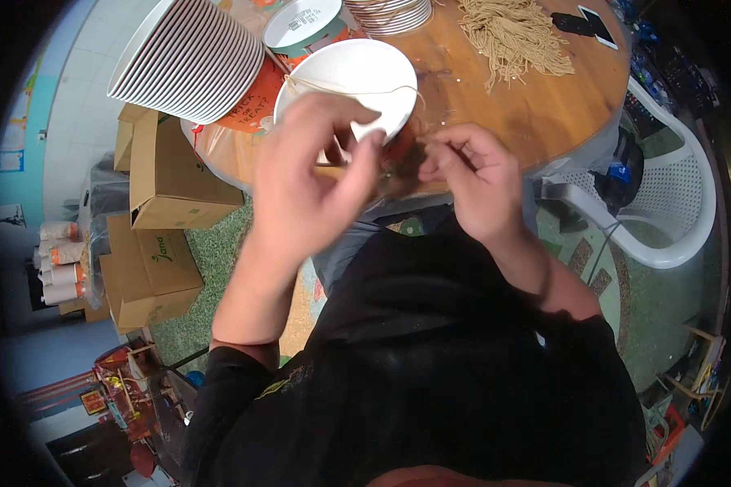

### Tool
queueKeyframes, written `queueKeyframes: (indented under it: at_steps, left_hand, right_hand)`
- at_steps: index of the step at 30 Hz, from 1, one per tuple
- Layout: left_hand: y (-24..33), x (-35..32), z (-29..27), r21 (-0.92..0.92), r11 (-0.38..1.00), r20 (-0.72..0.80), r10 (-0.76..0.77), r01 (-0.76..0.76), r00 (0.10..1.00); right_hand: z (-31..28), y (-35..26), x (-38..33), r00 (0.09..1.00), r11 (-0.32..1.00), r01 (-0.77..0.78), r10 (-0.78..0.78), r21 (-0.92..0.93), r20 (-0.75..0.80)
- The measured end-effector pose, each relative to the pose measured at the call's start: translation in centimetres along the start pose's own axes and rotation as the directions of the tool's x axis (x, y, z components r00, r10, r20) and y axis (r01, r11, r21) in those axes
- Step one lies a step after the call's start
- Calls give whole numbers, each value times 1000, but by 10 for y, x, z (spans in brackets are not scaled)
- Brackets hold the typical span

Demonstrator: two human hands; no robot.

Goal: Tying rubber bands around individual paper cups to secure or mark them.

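A white paper tub lies tilted on the wooden table, its open mouth toward me. A thin beige cord crosses the mouth and trails over the right rim toward my right hand. My left hand is in front of the tub's near rim, slightly blurred, thumb and curled fingers apart with a gap between them. My right hand is right of the tub at the table's near edge, thumb and forefinger pinched on what looks like the cord's end. The left hand hides part of the tub.
A tall stack of white-rimmed tubs leans at the left, near an upturned tub. Beige cords lie heaped at the far right beside a phone. Cardboard boxes stand left of the table, a white plastic chair right.
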State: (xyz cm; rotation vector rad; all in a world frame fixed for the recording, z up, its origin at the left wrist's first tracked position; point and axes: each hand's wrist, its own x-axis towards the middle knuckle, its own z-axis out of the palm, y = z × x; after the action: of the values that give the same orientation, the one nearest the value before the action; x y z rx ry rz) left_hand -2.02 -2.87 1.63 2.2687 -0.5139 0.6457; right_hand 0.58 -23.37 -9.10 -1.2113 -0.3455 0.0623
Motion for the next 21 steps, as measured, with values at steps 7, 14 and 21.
queueKeyframes:
  at_steps: [7, 14, 21]
  left_hand:
    - [-25, 35, 0, -142, 834, 459, -422, 533, 782]
    - [-35, 31, 6, -128, 845, 495, -399, 519, 772]
    - [-35, 32, 7, -138, 815, 535, -416, 562, 735]
  right_hand:
    - [-1, 16, 5, 996, 963, 12, -36, -269, -84]
    - [6, 18, 8, 994, 982, -20, 0, -189, -105]
    - [8, 18, 12, 995, 982, -28, 9, -187, -100]
